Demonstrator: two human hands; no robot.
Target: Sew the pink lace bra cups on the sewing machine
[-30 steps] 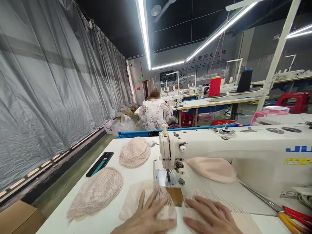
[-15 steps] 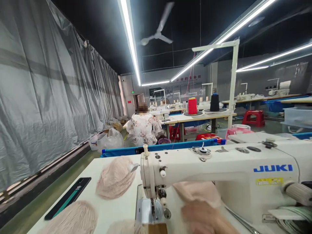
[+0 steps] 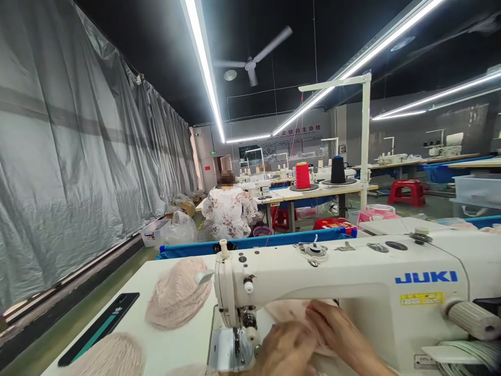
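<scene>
A white JUKI sewing machine [image 3: 352, 282] stands across the white table [image 3: 176, 342]. Under its arm lies a smooth pink pad piece [image 3: 284, 310]. My right hand [image 3: 340, 334] reaches in under the arm and rests on that pad. My left hand [image 3: 285, 350] sits just left of it, fingers bent over the pink fabric beside the needle and presser foot [image 3: 238, 342]. Whether either hand grips the fabric is unclear. A stack of pink lace cups [image 3: 178, 292] lies left of the machine head. Another lace piece [image 3: 109, 357] shows at the bottom left.
A black phone [image 3: 99, 328] lies near the table's left edge. Grey plastic sheeting [image 3: 78, 156] lines the left wall. A person in a floral top [image 3: 229, 211] sits at a table ahead. Red [image 3: 302, 175] and dark thread cones [image 3: 337, 169] stand on a rack behind.
The view has tilted up, away from the table front. Both hands left the lace pieces near the table edge and moved back under the machine arm onto the pink pad.
</scene>
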